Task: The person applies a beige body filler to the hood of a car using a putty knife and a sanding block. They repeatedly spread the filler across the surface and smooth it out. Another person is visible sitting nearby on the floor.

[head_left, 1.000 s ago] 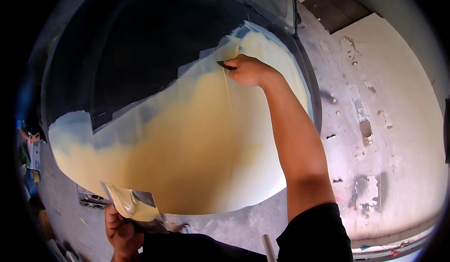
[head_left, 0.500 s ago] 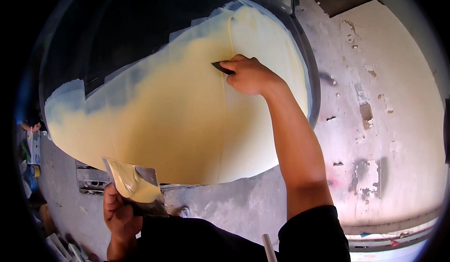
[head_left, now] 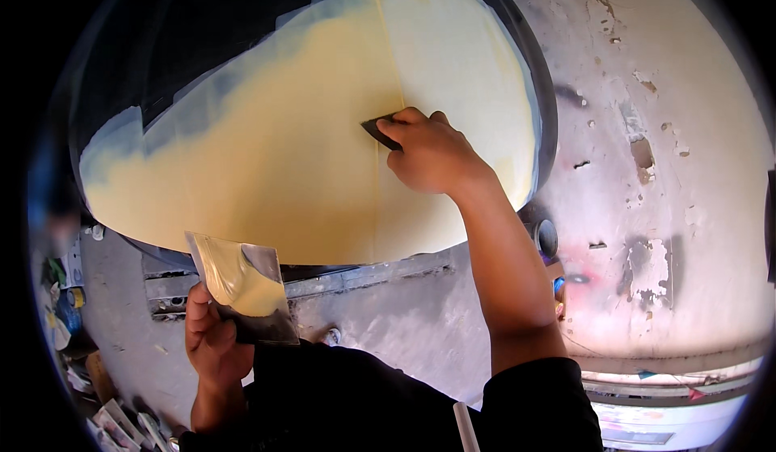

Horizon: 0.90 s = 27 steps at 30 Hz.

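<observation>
My right hand (head_left: 432, 149) pinches a dark putty spreader (head_left: 378, 130) with its edge against a dark vehicle panel (head_left: 202, 16). Most of that panel's near part wears a coat of pale yellow filler (head_left: 275, 169), fading to bluish-grey along its far edge. A thin raised line of filler (head_left: 388, 40) runs lengthwise through the coat and meets the spreader. At the lower left, my left hand (head_left: 214, 339) grips a flat mixing board (head_left: 263, 331) by its side. A smooth mound of yellow putty (head_left: 234, 278) lies on the board, near the panel's close edge.
A pale wall (head_left: 711, 129) with peeling paint stands to the right. Beside my right forearm is a round can (head_left: 546, 238). Assorted clutter (head_left: 121, 424) lies on the floor at the lower left. A metal grating (head_left: 168, 294) sits below the panel's near edge.
My right hand has drawn the spreader toward me along the raised line. The view has shifted, so the panel sits higher in the picture. Both hands keep their holds.
</observation>
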Each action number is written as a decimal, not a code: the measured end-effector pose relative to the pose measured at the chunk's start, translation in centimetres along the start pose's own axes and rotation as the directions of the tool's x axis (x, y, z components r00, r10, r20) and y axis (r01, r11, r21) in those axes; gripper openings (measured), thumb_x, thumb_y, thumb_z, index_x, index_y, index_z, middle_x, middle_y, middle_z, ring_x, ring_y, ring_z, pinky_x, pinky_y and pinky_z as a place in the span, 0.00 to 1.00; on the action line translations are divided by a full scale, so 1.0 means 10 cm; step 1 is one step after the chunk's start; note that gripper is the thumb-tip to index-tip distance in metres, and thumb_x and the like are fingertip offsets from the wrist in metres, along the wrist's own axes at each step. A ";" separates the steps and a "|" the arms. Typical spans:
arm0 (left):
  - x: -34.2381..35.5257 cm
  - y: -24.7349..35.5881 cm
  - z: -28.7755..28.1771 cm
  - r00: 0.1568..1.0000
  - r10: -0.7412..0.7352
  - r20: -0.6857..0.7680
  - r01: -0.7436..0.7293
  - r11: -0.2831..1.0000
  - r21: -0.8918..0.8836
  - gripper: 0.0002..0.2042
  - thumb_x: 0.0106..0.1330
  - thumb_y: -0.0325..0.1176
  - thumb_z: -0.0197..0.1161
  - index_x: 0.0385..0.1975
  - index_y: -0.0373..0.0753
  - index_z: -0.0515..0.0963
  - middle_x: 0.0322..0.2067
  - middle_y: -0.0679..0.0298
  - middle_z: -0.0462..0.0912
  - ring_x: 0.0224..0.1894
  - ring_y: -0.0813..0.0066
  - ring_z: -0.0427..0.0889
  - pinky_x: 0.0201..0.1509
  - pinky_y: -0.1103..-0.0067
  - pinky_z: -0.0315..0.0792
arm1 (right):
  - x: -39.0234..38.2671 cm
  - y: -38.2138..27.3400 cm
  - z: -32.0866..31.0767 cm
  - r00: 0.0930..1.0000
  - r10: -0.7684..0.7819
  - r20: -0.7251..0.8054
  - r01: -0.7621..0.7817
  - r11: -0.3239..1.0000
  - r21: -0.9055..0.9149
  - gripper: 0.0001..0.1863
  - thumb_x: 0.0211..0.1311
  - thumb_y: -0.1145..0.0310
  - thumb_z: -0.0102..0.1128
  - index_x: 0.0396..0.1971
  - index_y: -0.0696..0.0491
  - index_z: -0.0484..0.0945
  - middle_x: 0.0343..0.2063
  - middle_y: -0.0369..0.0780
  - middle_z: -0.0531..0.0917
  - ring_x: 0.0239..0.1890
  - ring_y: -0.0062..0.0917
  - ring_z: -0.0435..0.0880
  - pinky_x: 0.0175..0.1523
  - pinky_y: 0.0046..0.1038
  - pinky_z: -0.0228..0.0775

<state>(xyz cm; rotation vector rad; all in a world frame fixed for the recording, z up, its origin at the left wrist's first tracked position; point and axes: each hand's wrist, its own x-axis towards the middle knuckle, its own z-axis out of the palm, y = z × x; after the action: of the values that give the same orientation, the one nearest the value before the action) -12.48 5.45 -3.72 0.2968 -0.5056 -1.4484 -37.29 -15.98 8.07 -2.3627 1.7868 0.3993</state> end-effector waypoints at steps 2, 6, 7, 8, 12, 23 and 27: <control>-0.03 -0.01 0.00 1.000 -0.013 0.007 0.013 1.000 0.000 0.27 0.54 0.19 0.53 0.57 0.33 0.61 0.56 0.54 0.69 0.60 0.61 0.68 0.65 0.66 0.60 | -0.13 -0.01 0.09 1.000 0.001 -0.017 -0.001 1.000 -0.001 0.26 0.56 0.66 0.48 0.58 0.44 0.68 0.58 0.32 0.66 0.56 0.36 0.66 0.56 0.42 0.64; -0.09 -0.04 0.02 1.000 -0.012 0.029 0.012 1.000 -0.007 0.27 0.54 0.17 0.50 0.58 0.33 0.61 0.57 0.53 0.69 0.61 0.60 0.67 0.65 0.65 0.59 | -0.37 -0.02 0.32 0.995 -0.023 -0.094 0.021 0.999 -0.027 0.25 0.55 0.65 0.51 0.56 0.45 0.69 0.55 0.34 0.68 0.53 0.39 0.68 0.50 0.44 0.69; -0.10 -0.04 0.04 0.999 -0.013 0.031 0.013 1.000 0.002 0.27 0.53 0.17 0.49 0.58 0.33 0.61 0.57 0.53 0.68 0.61 0.60 0.67 0.66 0.65 0.59 | -0.42 -0.02 0.38 0.993 -0.035 -0.115 0.032 0.999 -0.031 0.25 0.54 0.65 0.52 0.56 0.46 0.69 0.54 0.35 0.68 0.52 0.40 0.68 0.48 0.44 0.70; -0.11 -0.05 0.06 0.999 -0.017 0.034 0.017 1.000 0.007 0.28 0.53 0.16 0.49 0.58 0.33 0.61 0.57 0.53 0.68 0.61 0.60 0.66 0.66 0.65 0.59 | -0.48 -0.02 0.45 0.988 -0.044 -0.148 0.038 0.998 -0.041 0.25 0.54 0.65 0.52 0.55 0.46 0.69 0.53 0.35 0.68 0.51 0.40 0.69 0.46 0.44 0.71; -0.15 -0.10 0.07 0.999 -0.029 0.020 0.029 1.000 -0.001 0.28 0.53 0.16 0.48 0.58 0.33 0.60 0.57 0.53 0.68 0.61 0.60 0.66 0.66 0.65 0.59 | -0.70 -0.01 0.66 0.968 -0.071 -0.241 0.061 0.997 -0.049 0.25 0.51 0.66 0.55 0.54 0.48 0.70 0.52 0.36 0.69 0.47 0.41 0.71 0.40 0.43 0.73; -0.18 -0.16 0.16 1.000 -0.019 0.020 0.018 0.998 0.061 0.26 0.56 0.19 0.50 0.58 0.33 0.60 0.56 0.51 0.69 0.57 0.54 0.70 0.59 0.57 0.66 | -1.22 -0.16 1.18 0.944 -0.033 -0.328 0.038 0.999 0.010 0.28 0.47 0.66 0.61 0.52 0.50 0.69 0.50 0.38 0.69 0.43 0.40 0.71 0.35 0.42 0.72; -0.14 -0.18 0.21 0.985 -0.018 0.169 0.011 0.999 0.040 0.27 0.55 0.22 0.50 0.58 0.30 0.59 0.57 0.52 0.68 0.61 0.61 0.67 0.66 0.67 0.59 | -1.37 -0.25 1.35 0.947 0.016 -0.320 -0.005 0.999 0.035 0.31 0.45 0.66 0.63 0.54 0.48 0.67 0.52 0.38 0.67 0.46 0.40 0.70 0.38 0.42 0.73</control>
<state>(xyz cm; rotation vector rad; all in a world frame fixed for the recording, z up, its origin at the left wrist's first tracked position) -15.17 6.84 -3.01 0.2095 -0.6717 -1.4864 -40.00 1.05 -0.79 -2.5106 1.9177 -0.0188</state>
